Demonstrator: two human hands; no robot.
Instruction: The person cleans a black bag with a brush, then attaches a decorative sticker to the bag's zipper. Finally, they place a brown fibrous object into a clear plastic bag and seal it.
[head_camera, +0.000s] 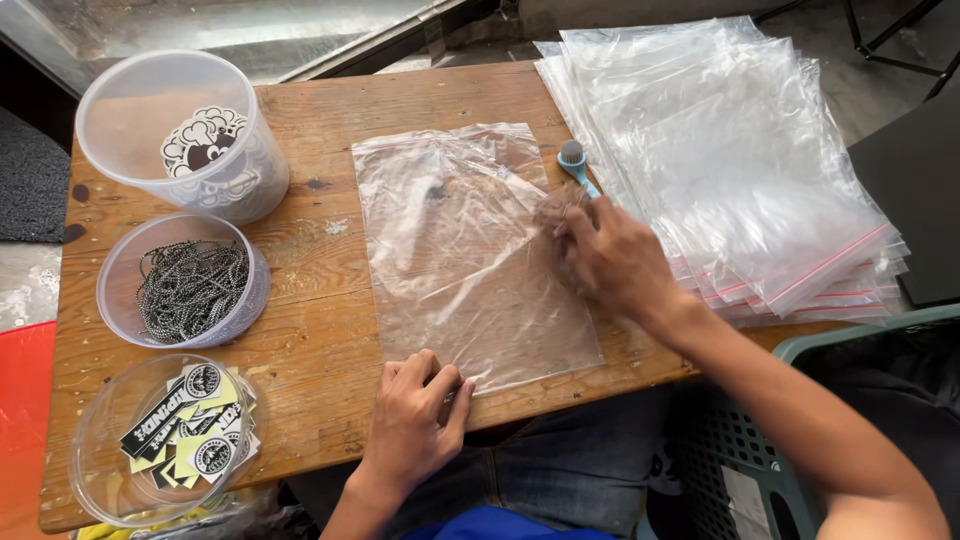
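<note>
A clear zip-top plastic bag (460, 260) lies flat on the wooden table (320, 300). My left hand (415, 425) pinches the bag's near edge at the table's front. My right hand (605, 262) rests on the bag's right edge, fingers curled against the plastic; whether it grips the bag I cannot tell. A small blue brush-like tool (575, 165) lies just beyond my right hand, between the bag and a thick stack of clear bags with red zip strips (730, 150) on the right.
Three clear round tubs stand along the left edge: the far one (180, 135) holds round printed pieces, the middle one (185, 280) metal ball chains, the near one (165, 435) black-and-yellow stickers. A green plastic crate (760, 470) sits at the lower right.
</note>
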